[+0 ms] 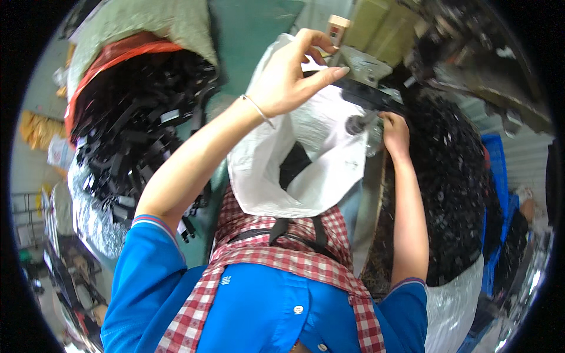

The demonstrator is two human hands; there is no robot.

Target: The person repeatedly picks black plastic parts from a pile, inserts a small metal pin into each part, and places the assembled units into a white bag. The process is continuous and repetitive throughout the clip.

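Note:
My left hand, a bracelet on its wrist, is raised over the far left rim of a white woven plastic bag. Its thumb and fingers are apart, with nothing seen between them. The bag stands wide open before me, a dark thing low inside it. My right hand is beyond the bag's right side, by a black machine part and a grey round fitting. Its fingers are bent close together at the fitting's right end; whether they grip anything is unclear.
At left, a large sack with a red-orange lining holds black plastic pieces beside a green surface. Small black pieces are heaped in another sack at right, near a blue plastic crate. Machinery stands ahead.

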